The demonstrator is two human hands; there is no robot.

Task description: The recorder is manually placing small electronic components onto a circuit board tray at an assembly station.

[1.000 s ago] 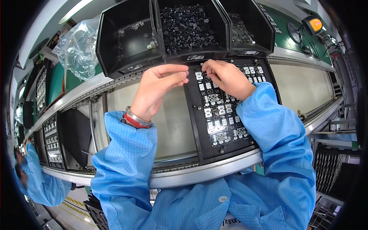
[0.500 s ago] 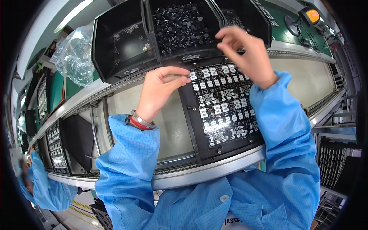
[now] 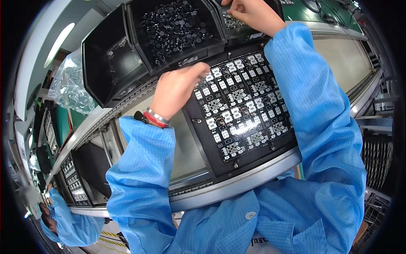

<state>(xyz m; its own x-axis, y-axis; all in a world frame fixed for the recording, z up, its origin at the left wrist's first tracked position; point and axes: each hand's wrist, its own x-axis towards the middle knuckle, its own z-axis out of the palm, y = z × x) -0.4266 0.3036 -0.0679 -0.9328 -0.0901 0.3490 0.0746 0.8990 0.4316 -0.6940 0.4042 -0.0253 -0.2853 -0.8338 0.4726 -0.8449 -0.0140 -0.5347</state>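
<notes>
A dark panel of circuit boards with rows of white pads lies in a black frame. At its far left corner is my left hand, knuckles up, its fingers closed together and pointing down at the pads. Whatever those fingers hold, if anything, is hidden. My right hand is over the right-hand black bin, which holds small loose parts. Its fingers are curled with the tips close together, and I cannot make out anything between them. The hand's upper part touches the picture's top edge.
The middle black bin holds many dark round parts; the left black bin has a few small pieces. Clear plastic wrap lies left of it. A metal rail runs along the near side. Another person's blue sleeve shows lower left.
My right hand has moved up and away, from above the panel to the right bin. My left hand has turned knuckles up at the panel's corner. The whole view has shifted slightly.
</notes>
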